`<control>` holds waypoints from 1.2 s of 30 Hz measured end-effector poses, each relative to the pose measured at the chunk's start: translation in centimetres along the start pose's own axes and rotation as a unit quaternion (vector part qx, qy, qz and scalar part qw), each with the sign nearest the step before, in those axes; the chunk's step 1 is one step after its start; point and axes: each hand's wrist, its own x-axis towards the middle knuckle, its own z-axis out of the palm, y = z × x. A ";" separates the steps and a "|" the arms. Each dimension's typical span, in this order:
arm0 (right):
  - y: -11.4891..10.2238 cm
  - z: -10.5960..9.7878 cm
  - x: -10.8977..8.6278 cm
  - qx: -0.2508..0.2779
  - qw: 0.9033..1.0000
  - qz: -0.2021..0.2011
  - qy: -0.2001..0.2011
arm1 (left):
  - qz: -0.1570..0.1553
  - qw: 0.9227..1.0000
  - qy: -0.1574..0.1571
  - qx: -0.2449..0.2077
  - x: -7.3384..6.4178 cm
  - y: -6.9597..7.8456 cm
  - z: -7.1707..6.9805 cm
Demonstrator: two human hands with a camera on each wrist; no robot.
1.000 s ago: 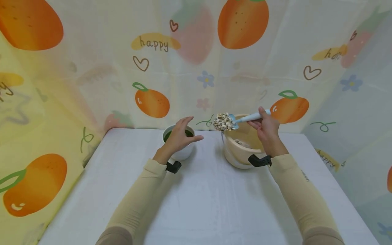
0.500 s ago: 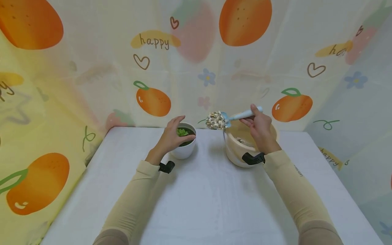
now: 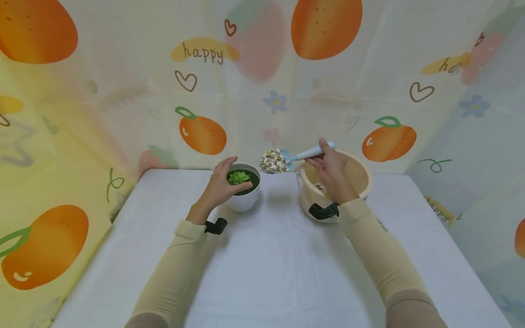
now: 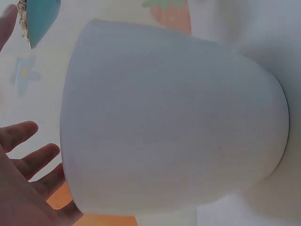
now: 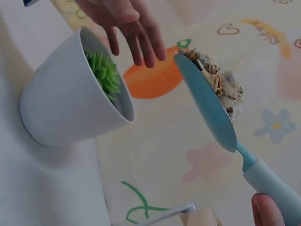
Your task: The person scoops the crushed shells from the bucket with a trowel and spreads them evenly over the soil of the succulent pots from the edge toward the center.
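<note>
My right hand (image 3: 333,175) grips the pale handle of a small blue trowel (image 5: 209,106), heaped with small seashells (image 3: 274,161). The trowel is held in the air, its blade between the two containers and just right of a white flowerpot (image 3: 243,203). Inside the pot a green succulent (image 5: 104,74) sits on dark green filling. My left hand (image 3: 217,184) stands at the pot's left rim, fingers spread and thumb reaching over the near side of the opening. In the left wrist view the pot's smooth wall fills the middle, with fingers beside its rim.
A cream bucket (image 3: 365,180) stands on the right, under my right hand, with some shells inside. Both containers are near the back edge of the white-covered table (image 3: 262,264). A fruit-printed curtain (image 3: 246,105) hangs right behind.
My right hand has carried the loaded trowel left, from over the bucket toward the pot. My left hand has shifted left, off the pot's opening, so the succulent now shows.
</note>
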 end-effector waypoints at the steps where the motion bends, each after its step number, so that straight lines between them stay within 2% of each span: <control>1: 0.2 0.2 0.0 -0.003 1.000 0.000 -0.002 | -0.001 1.000 0.000 0.000 -0.1 -0.1 -0.1; 9: 1.7 1.2 -0.5 -0.047 0.999 -0.017 0.005 | -0.011 1.000 0.005 -0.001 -0.3 -1.1 -0.6; 16: 2.7 1.8 -0.5 -0.031 0.999 -0.012 -0.004 | -0.022 1.000 0.003 0.001 -0.6 -2.2 -0.9; 27: 4.1 2.8 -0.6 -0.051 0.998 -0.028 -0.001 | -0.046 0.999 -0.001 -0.011 -0.8 -3.8 -0.8; 36: 4.8 3.8 -0.7 -0.058 0.998 -0.015 -0.004 | -0.069 0.997 -0.015 -0.022 -1.1 -4.3 -0.8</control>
